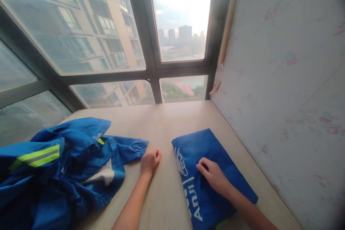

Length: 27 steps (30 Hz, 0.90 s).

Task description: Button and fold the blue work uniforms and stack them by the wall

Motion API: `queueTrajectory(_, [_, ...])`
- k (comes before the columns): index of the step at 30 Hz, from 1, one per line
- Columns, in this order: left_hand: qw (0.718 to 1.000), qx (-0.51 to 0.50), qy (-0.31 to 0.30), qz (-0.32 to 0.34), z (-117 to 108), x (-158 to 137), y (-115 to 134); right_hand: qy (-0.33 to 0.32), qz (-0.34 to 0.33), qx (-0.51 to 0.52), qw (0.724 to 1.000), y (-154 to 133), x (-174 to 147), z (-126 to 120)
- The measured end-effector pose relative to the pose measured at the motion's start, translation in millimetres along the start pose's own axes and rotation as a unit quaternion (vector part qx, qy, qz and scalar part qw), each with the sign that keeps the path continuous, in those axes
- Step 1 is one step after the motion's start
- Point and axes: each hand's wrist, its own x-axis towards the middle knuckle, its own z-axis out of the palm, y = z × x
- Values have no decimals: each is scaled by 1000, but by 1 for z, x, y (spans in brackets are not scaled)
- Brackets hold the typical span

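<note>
Your fisted left hand (pixel 151 161) and loosely curled right hand (pixel 212 175) seem empty; smooth the folded garment (pixel 208 147) flat-palmed near the table's (pixel 161 197) right edge.

We see a rumpled blue jacket (pixel 70 176) sprawled at left on the pale surface (pixel 161 125), yellow-and-grey striping exposed, one elastic-cuffed sleeve (pixel 129 149) stretched rightward; at right, we see a flat, folded blue garment (pixel 212 203) with white lettering.
</note>
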Motion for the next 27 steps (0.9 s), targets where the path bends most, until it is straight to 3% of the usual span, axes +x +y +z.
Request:
queueTrajectory(7, [1000, -4, 1, 3, 0, 1, 0, -12, -114, -218, 969, -9, -11, -8])
queueTrajectory(16, [1000, -3, 9, 5, 0, 1, 1, -19, -105, -346, 932, 3, -9, 11])
queueTrajectory(22, [1000, -7, 1, -5, 1, 2, 0, 16, -159, -299, 941, -10, 6, -2])
queueTrajectory(27, [1000, -15, -6, -7, -1, 4, 1, 132, -234, -185, 945, -69, 38, -41])
